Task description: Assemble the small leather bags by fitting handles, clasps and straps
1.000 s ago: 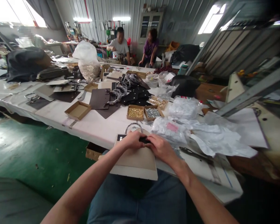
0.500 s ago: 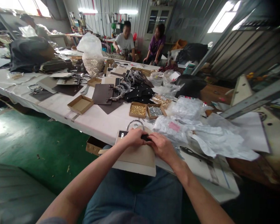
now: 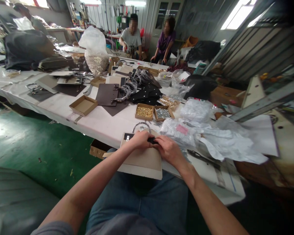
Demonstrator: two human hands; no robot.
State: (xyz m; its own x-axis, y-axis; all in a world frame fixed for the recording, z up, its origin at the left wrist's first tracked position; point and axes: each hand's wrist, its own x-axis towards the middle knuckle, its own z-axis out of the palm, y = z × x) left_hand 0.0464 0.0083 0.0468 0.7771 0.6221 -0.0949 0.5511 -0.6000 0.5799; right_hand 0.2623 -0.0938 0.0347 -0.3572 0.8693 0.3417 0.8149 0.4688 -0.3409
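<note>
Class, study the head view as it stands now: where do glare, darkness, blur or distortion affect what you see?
In the head view, glare whitens part of the green floor at left; the upper-right corner falls to black; the metal beam at right looks soft; the left hand and right hand are clearer, though the black piece between them lacks detail.

The left arm (image 3: 88, 189) is slanting up from the lower left of the frame, the right arm (image 3: 209, 199) from the lower right, both showing bare forearms. Near the centre of the frame the hands are meeting: the left hand (image 3: 142, 140) is lying back upward, its fingers curling under, while the right hand (image 3: 168, 148) is arching at the knuckles, its fingertips pointing left and pinching close beside the other's.
</note>
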